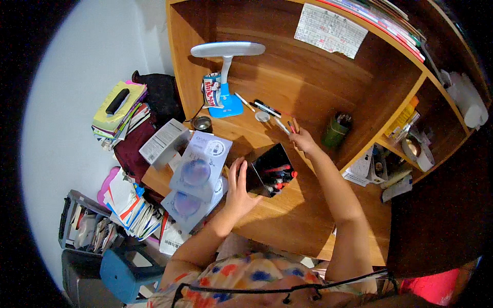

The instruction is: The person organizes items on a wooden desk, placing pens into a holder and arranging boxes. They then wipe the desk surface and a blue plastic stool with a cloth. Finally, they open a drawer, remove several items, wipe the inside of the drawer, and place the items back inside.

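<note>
My left hand (238, 194) is wrapped round the side of a black open-topped pen box (253, 180), which is tilted on the wooden desk. Several pens (281, 180) with red and dark parts lie inside it. Further right, my right hand (304, 142) grips a few slim pens (294, 125) that point away from me; their exact number is hard to make out. Just beyond their tips are dark markers (267, 108), a small white round lid (262, 117) and a thin pale stick (244, 101), all on the desk.
A blue-based desk lamp (226, 106) stands at the back, beside a snack bag (212, 91). A green pen cup (337, 129) is at the right. Pale printed packages (197, 172), a white box (164, 141) and stacked books (119, 114) crowd the left. Shelves (411, 102) rise at the right.
</note>
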Tool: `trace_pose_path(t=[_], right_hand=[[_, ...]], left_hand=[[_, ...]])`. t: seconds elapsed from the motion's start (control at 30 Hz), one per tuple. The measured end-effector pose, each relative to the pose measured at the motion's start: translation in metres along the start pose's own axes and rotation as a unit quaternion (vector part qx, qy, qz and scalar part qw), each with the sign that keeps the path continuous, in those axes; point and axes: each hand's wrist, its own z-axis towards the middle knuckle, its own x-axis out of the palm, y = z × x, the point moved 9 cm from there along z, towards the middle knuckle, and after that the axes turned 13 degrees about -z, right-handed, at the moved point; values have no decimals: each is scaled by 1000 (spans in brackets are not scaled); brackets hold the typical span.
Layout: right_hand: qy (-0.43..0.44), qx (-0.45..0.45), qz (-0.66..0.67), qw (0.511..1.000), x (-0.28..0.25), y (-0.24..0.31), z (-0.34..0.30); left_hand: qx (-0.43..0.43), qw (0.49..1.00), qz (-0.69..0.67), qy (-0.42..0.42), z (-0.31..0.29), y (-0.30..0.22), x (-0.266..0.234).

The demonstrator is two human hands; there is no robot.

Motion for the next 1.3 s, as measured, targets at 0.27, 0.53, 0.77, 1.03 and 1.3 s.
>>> trace_pose_path(t=[0.27, 0.53, 0.77, 1.03, 1.3], right_hand=[[-2, 105, 224, 969, -19, 0, -54], [-162, 90, 282, 941, -44, -1, -83], [-188, 54, 201, 960, -59, 42, -111], [-56, -48, 116, 991, -12, 101, -129], [-23, -157, -85, 984, 31, 122, -143]], left_hand=[[-2, 1000, 14, -2, 0, -6, -2], [6, 1000, 9, -4, -1, -6, 0], [9, 1000, 8, -7, 0, -7, 0], [14, 999, 28, 6, -1, -4, 2], [-1, 1000, 27, -3, -1, -3, 0]])
